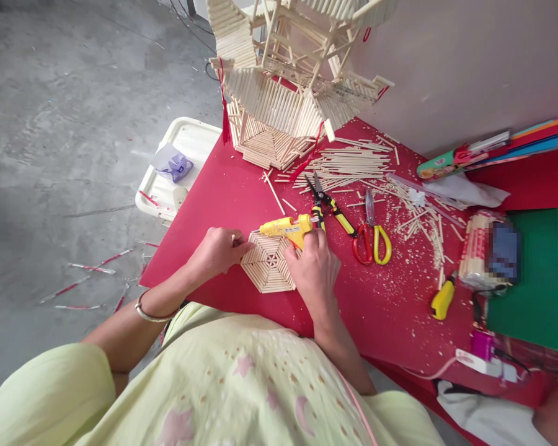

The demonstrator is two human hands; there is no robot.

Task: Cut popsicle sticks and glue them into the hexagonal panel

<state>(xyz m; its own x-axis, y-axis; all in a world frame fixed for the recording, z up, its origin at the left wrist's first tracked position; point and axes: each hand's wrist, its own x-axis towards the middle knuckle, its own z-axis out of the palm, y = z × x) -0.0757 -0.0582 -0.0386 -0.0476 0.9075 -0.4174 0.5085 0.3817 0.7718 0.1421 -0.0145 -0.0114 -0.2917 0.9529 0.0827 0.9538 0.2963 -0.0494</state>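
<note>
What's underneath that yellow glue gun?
The stick panel, lying on the red table. The glue gun and the right hand holding it hide some of the panel's upper right.

no readable words, label (291,230) on yellow glue gun (275,227) too small, markings on green packet (436,165) unclear

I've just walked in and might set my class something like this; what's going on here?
A person's right hand grips a yellow plastic glue gun, its nozzle near the far edge of a flat, many-sided panel of pale sticks. The left hand is at the panel's left edge; what it pinches is unclear. The panel lies on a red table. Beyond stands a tiered, pale stick model, with a pile of loose pale sticks beside it.
</note>
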